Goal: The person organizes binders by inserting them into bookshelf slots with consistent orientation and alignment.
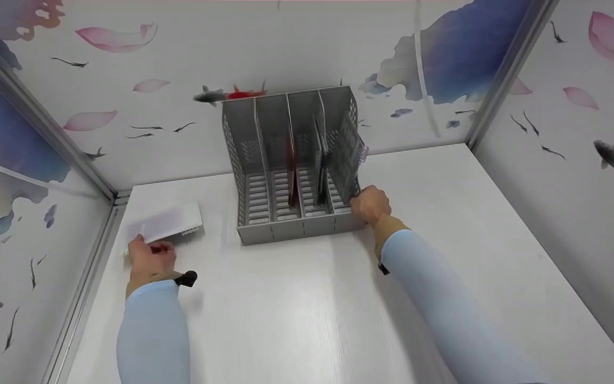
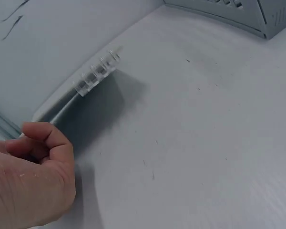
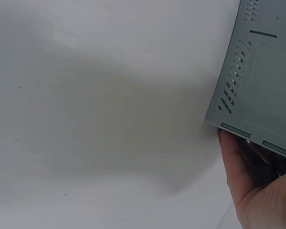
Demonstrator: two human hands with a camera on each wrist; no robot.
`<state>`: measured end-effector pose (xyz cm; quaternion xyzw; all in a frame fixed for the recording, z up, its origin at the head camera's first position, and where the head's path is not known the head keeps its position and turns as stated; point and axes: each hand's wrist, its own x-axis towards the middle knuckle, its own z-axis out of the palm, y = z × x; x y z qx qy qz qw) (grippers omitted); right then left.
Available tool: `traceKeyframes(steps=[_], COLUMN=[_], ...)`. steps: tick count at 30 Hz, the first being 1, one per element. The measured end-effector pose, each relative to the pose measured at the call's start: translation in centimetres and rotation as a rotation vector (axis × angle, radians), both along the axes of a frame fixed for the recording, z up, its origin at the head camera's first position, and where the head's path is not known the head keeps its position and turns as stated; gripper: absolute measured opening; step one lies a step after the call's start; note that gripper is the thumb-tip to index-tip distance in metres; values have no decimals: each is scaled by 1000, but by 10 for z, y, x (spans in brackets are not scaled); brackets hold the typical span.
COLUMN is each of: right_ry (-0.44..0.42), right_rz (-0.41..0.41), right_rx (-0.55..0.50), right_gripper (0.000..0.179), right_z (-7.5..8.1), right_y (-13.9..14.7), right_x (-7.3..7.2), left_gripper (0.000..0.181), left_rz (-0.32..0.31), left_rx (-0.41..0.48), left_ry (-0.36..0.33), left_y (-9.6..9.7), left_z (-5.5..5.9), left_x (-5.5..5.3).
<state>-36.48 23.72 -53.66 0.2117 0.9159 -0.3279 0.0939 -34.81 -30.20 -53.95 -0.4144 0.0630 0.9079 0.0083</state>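
A grey desk file organizer [image 1: 272,233] with upright dividers stands at the back of the white table. My right hand [image 1: 372,205] grips its front right corner; in the right wrist view, the fingers [image 3: 234,160] curl against the organizer's edge. Off to the left, my left hand [image 1: 150,258] pinches the near edge of a pale ring-bound notebook [image 1: 171,221], held tilted over the table. Clear binding rings [image 2: 97,72] show along its edge in the left wrist view. Inside the organizer, a dark grey notebook [image 1: 345,157] leans in the rightmost compartment, and a red-edged item [image 1: 291,176] stands upright farther left.
Another thin dark item [image 1: 318,165] stands in the organizer's third compartment from the left. Printed panels enclose the white table [image 1: 296,309] at the back [image 1: 179,80], left and right, with metal posts at the corners.
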Motion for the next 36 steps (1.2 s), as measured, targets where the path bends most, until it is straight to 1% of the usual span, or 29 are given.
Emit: traceKeyframes(steps=[2,3,6,8,10,12,15,16,17,20,22,23,24,27,30,33,36], right_ry=[2,4,7,11,12,14,12,24,22,16,13,0,-2,-1,0,2,6], right_rz=[3,5,7,8,9,12,18,27,26,15,4,-6,-9,-9,-4,-2,1], right_rx=[-2,-3,-4,-1,1,9,6,-3,-4,-13,-12,-5,-5,-7,-3,3,6], right_gripper=[41,40,37,37,39,41,45,45,46,44,43,42,41,40,39,40,41], right_z=[-1,-2,-2,-1,-1,1,1,-11,-11,-13,-12,-1,0,1,1,1,1], right_y=[-1,-1,-3,-3,-3,-3,-1,5,6,6,6,0,0,0,1,2,2], right_x=[0,1,1,2,2,2,0,-7,-8,-9,-8,-1,-1,0,0,0,0], left_gripper=[21,22,28,37,47,55,62,63,65,72,75,76,75,70,64,61,61], left_rz=[-41,-57,-115,-164,-214,-248,-249,-243,-238,-239,-254,-260,-268,-285,-292,-313,-312], left_rx=[-24,-52,-175,-250,-336,-406,-518,-554,-589,-700,-794,-843,-895,-1040,-1170,-1348,-1545], left_ry=[-3,0,27,42,39,29,-6,-20,-37,-71,-92,-97,-101,-112,-92,-99,-121], left_y=[1,1,1,1,1,1,3,4,5,5,5,6,7,12,16,20,25], left_z=[-4,-6,-11,-12,-12,-11,-9,-10,-9,-14,-14,-14,-13,-4,1,3,5], left_x=[-2,-3,-5,-6,-6,-5,-5,-6,-6,-13,-18,-20,-21,-22,-23,-25,-26])
